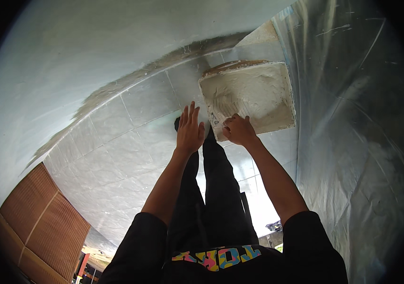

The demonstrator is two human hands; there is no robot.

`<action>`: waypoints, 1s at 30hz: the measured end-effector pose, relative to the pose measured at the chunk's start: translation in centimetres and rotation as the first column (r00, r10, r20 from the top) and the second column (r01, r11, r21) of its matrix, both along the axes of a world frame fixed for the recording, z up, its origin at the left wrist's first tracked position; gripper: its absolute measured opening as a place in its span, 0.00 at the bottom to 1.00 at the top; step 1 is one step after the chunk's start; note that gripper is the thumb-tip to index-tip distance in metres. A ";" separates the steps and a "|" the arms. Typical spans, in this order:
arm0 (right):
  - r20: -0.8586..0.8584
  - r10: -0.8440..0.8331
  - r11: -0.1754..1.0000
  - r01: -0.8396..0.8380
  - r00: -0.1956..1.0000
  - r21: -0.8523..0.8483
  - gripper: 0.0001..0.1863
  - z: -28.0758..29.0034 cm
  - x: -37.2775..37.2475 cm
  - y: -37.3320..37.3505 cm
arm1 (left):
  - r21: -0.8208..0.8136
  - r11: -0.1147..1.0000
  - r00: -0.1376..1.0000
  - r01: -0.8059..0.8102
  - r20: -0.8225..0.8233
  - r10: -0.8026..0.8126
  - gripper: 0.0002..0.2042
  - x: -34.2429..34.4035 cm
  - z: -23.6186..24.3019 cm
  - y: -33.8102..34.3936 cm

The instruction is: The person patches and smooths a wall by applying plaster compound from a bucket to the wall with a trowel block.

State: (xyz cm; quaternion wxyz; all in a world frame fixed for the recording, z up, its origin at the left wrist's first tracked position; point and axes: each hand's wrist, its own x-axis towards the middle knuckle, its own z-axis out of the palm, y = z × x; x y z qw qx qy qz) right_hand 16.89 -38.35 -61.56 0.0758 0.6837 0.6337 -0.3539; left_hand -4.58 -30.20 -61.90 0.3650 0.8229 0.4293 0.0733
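My left hand [191, 131] is stretched out with its fingers extended, just left of a square shallow tub [289, 92]. Nothing shows in its grasp. Off-white wet paste [263, 87] fills the tub, smooth on the far side and combed into ridges on the near left. Over the tub's near edge my right hand [240, 130] is curled closed, knuckles up. What its fingers hold, if anything, is hidden. Both hands are apart, with the tub's near left corner between them.
A pale wall [93, 52] with a rough grey strip along its foot curves over the left. Grey floor tiles [131, 128] lie below. Clear plastic sheeting [353, 132] hangs at the right. Brown corrugated board [46, 213] stands at the lower left.
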 end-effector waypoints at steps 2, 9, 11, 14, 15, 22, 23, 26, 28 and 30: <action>-0.113 -0.238 0.967 0.247 0.965 0.066 0.16 1.3 0.4 0.5 | 0.032 0.999 1.000 0.009 0.009 -0.009 0.27 0.3 1.5 0.2; -0.646 -0.751 0.277 0.824 -0.136 -0.495 0.21 8.2 1.4 0.7 | 0.080 0.997 0.998 -0.023 0.058 0.018 0.27 1.4 8.5 1.3; -0.657 -0.584 0.188 0.708 -0.477 -0.681 0.24 11.2 1.9 0.8 | 0.098 0.990 0.991 -0.101 0.097 0.092 0.28 2.1 10.5 2.3; -0.667 -0.448 0.265 0.625 -0.595 -0.734 0.25 14.5 3.1 1.6 | 0.143 0.984 0.987 -0.108 0.137 0.089 0.28 2.9 13.9 4.1; -0.655 -0.389 0.260 0.604 -0.648 -0.753 0.25 16.4 3.0 2.4 | 0.176 0.978 0.985 -0.109 0.149 0.083 0.28 3.0 15.1 4.9; -0.773 -0.068 0.489 0.654 -0.631 -0.577 0.29 25.9 7.7 8.6 | 0.431 0.900 0.950 -0.056 0.301 -0.085 0.28 7.8 25.9 10.7; -0.783 -0.038 0.509 0.663 -0.620 -0.549 0.29 27.9 8.1 9.7 | 0.464 0.884 0.945 -0.060 0.311 -0.099 0.28 8.2 27.7 11.5; -0.823 0.114 0.585 0.707 -0.556 -0.397 0.28 35.6 9.4 12.7 | 0.614 0.785 0.906 -0.087 0.375 -0.193 0.26 9.4 33.3 14.4; -0.831 0.218 0.600 0.742 -0.512 -0.300 0.28 40.4 10.5 15.2 | 0.700 0.704 0.888 -0.118 0.391 -0.240 0.25 10.1 37.4 16.8; -0.831 0.338 0.573 0.797 -0.442 -0.191 0.27 45.3 12.2 16.9 | 0.777 0.610 0.873 -0.152 0.395 -0.286 0.25 11.1 41.7 18.3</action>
